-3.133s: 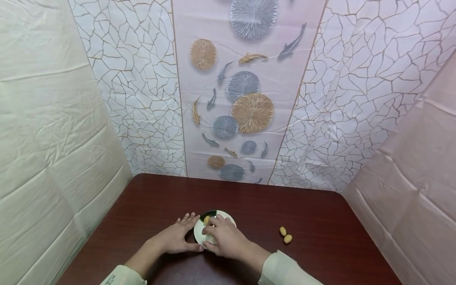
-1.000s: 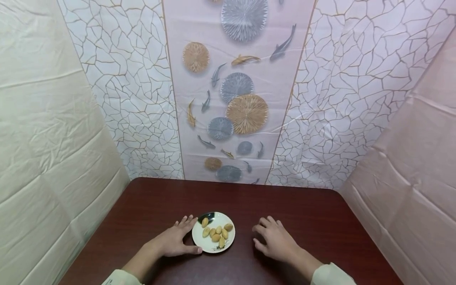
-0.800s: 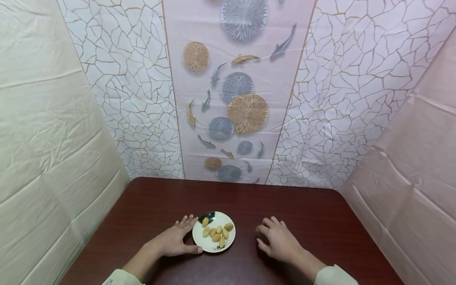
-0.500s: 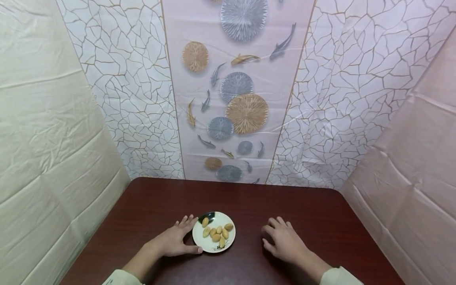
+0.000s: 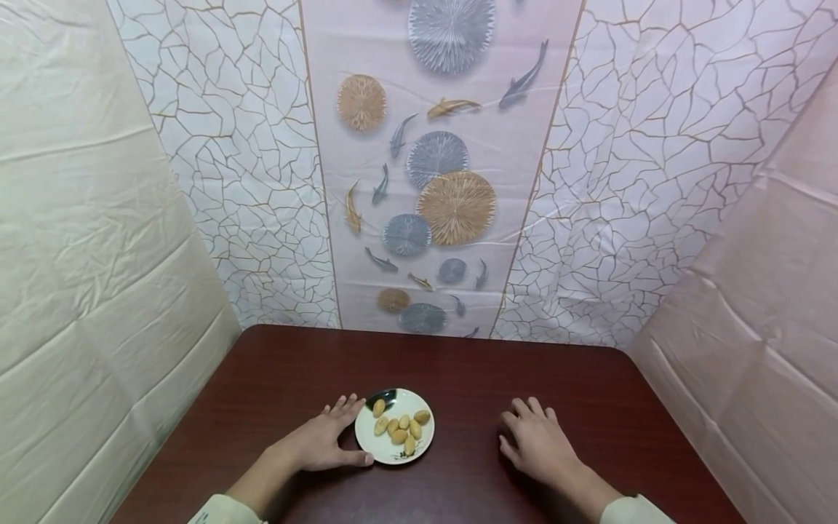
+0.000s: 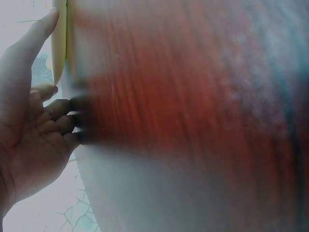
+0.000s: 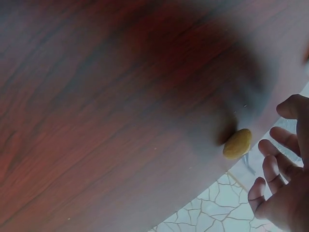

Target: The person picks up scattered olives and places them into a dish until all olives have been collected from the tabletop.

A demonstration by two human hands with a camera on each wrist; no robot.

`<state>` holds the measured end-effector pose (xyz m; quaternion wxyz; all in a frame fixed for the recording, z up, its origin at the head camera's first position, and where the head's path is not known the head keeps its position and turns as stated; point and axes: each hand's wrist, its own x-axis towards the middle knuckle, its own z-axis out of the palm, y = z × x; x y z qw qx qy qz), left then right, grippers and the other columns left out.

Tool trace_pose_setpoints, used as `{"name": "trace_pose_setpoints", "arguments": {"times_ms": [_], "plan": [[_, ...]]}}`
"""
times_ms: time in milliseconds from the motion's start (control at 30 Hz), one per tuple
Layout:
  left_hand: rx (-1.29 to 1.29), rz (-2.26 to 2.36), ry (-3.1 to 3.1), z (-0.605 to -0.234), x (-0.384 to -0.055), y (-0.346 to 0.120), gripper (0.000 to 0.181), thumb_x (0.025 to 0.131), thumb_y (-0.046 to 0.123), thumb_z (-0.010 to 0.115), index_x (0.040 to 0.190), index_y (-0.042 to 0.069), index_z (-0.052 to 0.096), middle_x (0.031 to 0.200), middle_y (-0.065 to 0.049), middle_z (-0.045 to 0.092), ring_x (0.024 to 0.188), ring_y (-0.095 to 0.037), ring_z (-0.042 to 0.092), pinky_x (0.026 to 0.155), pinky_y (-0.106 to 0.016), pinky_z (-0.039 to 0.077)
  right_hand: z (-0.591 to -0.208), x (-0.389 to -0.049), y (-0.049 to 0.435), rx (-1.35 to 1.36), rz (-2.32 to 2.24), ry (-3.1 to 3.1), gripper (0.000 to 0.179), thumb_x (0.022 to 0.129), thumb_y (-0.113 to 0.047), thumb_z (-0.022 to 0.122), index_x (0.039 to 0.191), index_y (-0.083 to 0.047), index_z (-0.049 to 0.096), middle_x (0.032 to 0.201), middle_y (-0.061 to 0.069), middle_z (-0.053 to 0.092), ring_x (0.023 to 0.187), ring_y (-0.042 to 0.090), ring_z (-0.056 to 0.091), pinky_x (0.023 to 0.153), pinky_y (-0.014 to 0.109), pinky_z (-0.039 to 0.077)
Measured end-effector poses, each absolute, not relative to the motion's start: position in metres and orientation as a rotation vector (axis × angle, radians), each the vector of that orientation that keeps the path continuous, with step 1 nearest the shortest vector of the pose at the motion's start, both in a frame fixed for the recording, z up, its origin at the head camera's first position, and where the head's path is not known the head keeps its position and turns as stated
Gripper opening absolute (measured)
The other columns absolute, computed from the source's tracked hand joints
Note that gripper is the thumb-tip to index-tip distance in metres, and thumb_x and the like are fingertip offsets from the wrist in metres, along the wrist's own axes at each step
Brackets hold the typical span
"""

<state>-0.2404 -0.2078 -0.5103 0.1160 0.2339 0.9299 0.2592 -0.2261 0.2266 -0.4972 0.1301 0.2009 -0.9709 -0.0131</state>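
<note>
In the head view, my left hand [image 5: 319, 441] lies at the left side of a small round white plate [image 5: 375, 445] with a dark green patch. Its thumb and fingers are extended, the thumb tip at the near rim and the fingertips at the far left rim. Several small yellow oval pieces [image 5: 399, 437], like nuts or small fruits, lie on the plate. To the right, my right hand [image 5: 542, 445] hovers low over the table with loosely bent, parted fingers and nothing in its grasp. A yellow oval piece [image 7: 237, 144] shows just off its fingertips in the right wrist view.
A dark red wooden table [image 5: 452, 364] with rounded far corners carries everything. Behind it hangs a patterned cloth [image 5: 439, 291] with fish and round leaves, and plain pale cloth walls [image 5: 98, 255] close both sides.
My right hand has left the plate, uncovering the pieces on it, and has moved steadily right, now blocking the head view of two loose pieces seen earlier. My left hand stays put.
</note>
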Motion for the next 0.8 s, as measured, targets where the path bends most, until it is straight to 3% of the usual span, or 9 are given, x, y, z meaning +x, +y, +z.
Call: {"name": "trace_pose_setpoints", "arguments": {"times_ms": [367, 800], "plan": [[0.686, 0.775, 2.72, -0.5073, -0.2398, -0.2069, 0.118, 0.091, 0.071, 0.078, 0.175, 0.005, 0.029, 0.181, -0.026, 0.026, 0.171, -0.048, 0.02, 0.136, -0.069, 0.024, -0.5033, -0.2263, 0.2346, 0.423, -0.039, -2.729, 0.031, 0.092, -0.029, 0.086, 0.116, -0.011, 0.079, 0.123, 0.017, 0.071, 0.111, 0.039, 0.062, 0.075, 0.057, 0.05], [0.705, 0.779, 2.738, -0.5099, -0.2402, -0.2067, 0.118, 0.091, 0.071, 0.079, 0.174, 0.003, 0.031, 0.18, -0.028, 0.027, 0.169, -0.05, 0.023, 0.136, -0.07, 0.025, -0.5007, -0.2305, 0.2347, 0.354, 0.008, -2.83, 0.022, 0.093, -0.027, 0.083, 0.108, -0.012, 0.076, 0.112, 0.011, 0.07, 0.103, 0.034, 0.06, 0.074, 0.056, 0.051]]}}
